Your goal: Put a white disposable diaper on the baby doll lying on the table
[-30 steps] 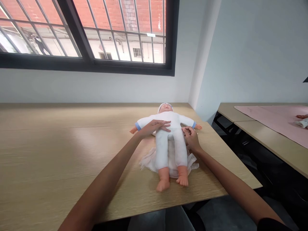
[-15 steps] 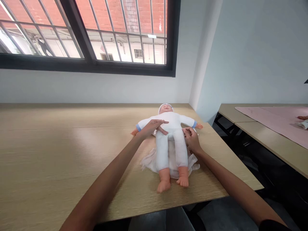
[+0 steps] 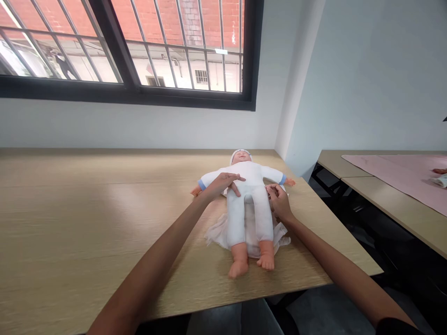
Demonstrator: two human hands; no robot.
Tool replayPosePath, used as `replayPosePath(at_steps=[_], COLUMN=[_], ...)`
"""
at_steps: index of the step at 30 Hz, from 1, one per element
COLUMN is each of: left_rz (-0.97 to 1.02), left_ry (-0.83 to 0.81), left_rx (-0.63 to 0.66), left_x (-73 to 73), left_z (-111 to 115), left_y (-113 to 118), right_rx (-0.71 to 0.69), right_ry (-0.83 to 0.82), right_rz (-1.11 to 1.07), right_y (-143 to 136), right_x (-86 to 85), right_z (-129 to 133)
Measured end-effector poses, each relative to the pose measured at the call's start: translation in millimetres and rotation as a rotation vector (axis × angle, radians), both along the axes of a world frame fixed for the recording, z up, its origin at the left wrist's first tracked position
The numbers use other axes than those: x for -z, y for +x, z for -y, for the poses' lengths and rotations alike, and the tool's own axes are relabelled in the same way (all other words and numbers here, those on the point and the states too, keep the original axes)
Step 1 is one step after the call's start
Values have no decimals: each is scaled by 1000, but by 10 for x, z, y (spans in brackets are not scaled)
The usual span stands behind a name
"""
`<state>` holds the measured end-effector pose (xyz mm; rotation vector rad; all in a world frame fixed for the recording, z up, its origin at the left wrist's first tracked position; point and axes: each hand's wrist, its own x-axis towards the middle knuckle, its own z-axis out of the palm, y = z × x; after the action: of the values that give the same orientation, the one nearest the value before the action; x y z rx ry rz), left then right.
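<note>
A baby doll (image 3: 257, 176) in a white suit with blue cuffs and a cap lies on its back on the wooden table (image 3: 139, 218), its head towards the wall. Thin white crumpled material, like an open diaper (image 3: 250, 228), lies under its legs and spreads out on both sides. Across the doll's belly and hip rests my left hand (image 3: 225, 182), its fingers spread and nothing in them. My right hand (image 3: 278, 199) is closed in a pinch beside the doll's other hip. What its fingertips hold, if anything, is too small to make out.
A second table (image 3: 377, 186) with a pink mat (image 3: 394, 172) stands to the right across a dark gap. Part of another doll (image 3: 440, 177) shows at the right edge. A barred window (image 3: 188, 60) is in the wall ahead.
Almost nothing differs. The fingers of my left hand shift slightly on the doll's belly; my right hand stays at its hip. The view drifts very slightly.
</note>
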<state>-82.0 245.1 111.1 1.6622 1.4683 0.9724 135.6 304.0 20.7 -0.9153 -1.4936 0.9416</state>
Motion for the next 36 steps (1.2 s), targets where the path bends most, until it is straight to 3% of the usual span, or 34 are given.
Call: replayPosePath(at_steps=[6,19,36], left_rz=[-17,-20,116], left_ry=[1,0,-34], left_rx=[5,2,54], left_x=[-46,-5,63], left_z=[32,3,-58], left_y=[33,2,-41], right_rx=[7,3,20], right_ry=[-3,5,2], right_rz=[6,8,18], right_y=[-2,1,-3], right_x=[-16,-28,-40], right_z=[14,26,40])
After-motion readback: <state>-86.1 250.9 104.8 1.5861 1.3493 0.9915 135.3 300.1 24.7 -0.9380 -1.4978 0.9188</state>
